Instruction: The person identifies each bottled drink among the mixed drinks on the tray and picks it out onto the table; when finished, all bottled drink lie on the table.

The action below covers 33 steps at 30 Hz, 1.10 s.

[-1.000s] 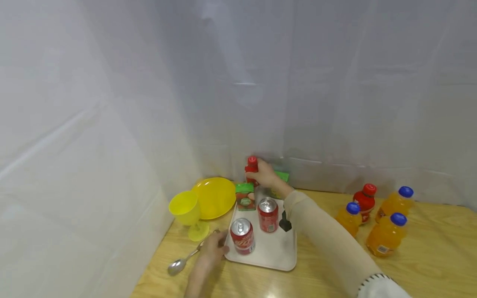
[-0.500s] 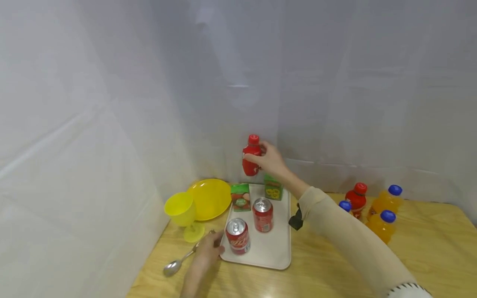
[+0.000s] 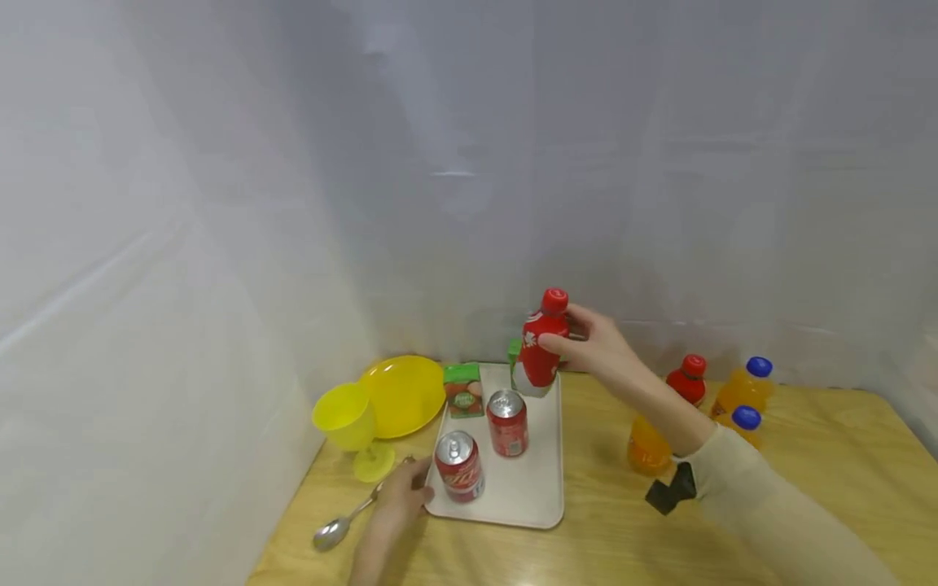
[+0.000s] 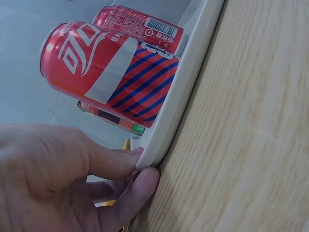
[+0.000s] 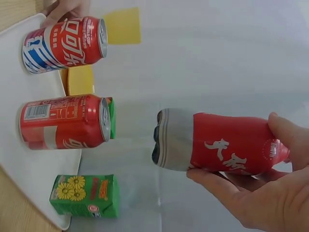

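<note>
My right hand (image 3: 601,348) grips a small red plastic bottle (image 3: 542,346) with a red cap, tilted in the air over the back right of a white tray (image 3: 523,496). The bottle's base (image 5: 175,139) hangs free in the right wrist view. My left hand (image 3: 398,498) pinches the tray's front left corner between thumb and fingers (image 4: 137,191). On the tray stand two red cola cans, one (image 3: 459,468) beside my left hand and another (image 3: 507,425) behind it. A green-topped drink carton (image 3: 463,391) and a green carton with yellow flowers (image 5: 84,195) stand farther back.
Left of the tray are a yellow goblet (image 3: 346,417), a yellow plate (image 3: 406,399) and a metal spoon (image 3: 333,533). To the right, another red bottle (image 3: 687,381) and several orange drink bottles (image 3: 743,391) stand near my right forearm. White sheeting hangs behind.
My right hand has lifted the red bottle from the back of the tray, then carried it right and tilted it. My left hand stays at the tray corner.
</note>
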### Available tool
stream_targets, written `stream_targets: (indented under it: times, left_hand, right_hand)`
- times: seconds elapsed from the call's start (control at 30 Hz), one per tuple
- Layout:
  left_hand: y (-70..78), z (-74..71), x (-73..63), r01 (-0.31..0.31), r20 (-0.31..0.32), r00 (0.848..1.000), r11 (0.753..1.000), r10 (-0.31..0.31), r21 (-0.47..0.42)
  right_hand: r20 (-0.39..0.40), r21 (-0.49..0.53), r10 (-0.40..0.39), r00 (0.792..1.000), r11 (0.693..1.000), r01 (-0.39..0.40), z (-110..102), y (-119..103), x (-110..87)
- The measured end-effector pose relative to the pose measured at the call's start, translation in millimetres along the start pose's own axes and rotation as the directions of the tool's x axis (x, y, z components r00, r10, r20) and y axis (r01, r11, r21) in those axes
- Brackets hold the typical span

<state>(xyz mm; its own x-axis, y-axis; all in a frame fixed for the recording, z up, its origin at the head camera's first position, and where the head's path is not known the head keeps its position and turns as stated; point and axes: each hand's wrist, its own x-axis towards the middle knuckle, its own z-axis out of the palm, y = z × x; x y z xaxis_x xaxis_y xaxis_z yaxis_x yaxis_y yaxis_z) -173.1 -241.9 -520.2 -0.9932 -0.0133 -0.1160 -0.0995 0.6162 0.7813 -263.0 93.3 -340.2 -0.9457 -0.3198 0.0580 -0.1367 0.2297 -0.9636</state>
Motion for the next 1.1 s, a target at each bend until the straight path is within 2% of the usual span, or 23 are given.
stream_targets:
  times: [0.3, 0.43, 0.5, 0.67, 0.87, 1.0, 1.1]
  left_hand:
    - [0.1, -9.2, -3.3, -0.023, 0.019, 1.0, 1.0, 0.023, 0.01]
    - [0.6, -12.6, -6.0, -0.005, 0.024, 1.0, 1.0, 0.005, 0.001]
    - [-1.5, -15.7, -6.1, 0.009, 0.024, 1.0, 1.0, -0.009, -0.003]
    - [-7.2, -22.5, -7.8, 0.032, 0.021, 0.999, 0.999, -0.032, -0.025]
    - [-7.3, -29.2, -14.0, 0.065, 0.013, 0.998, 0.998, -0.064, -0.025]
    - [-6.3, -31.0, -15.3, 0.076, 0.013, 0.997, 0.997, -0.076, -0.011]
    - [-6.2, -30.1, -16.1, 0.084, 0.015, 0.996, 0.996, -0.084, -0.018]
  right_hand:
    - [-0.014, -0.13, -0.02, 1.0, 0.991, 0.018, -41.5, 15.5, -87.9]
    - [-0.027, -0.134, -0.001, 1.0, 0.991, -0.003, -59.1, 29.5, -123.2]
    - [-0.039, -0.128, 0.037, 0.999, 0.991, -0.041, -67.9, 38.7, -137.1]
    - [-0.072, -0.121, 0.13, 0.989, 0.983, -0.138, -91.6, 66.3, -164.2]
    - [-0.128, -0.2, 0.166, 0.978, 0.961, -0.189, -116.2, 99.5, -191.0]
    - [-0.155, -0.214, 0.165, 0.974, 0.957, -0.197, -134.4, 120.5, -201.6]
    - [-0.17, -0.221, 0.207, 0.963, 0.945, -0.242, -147.8, 134.1, -204.5]
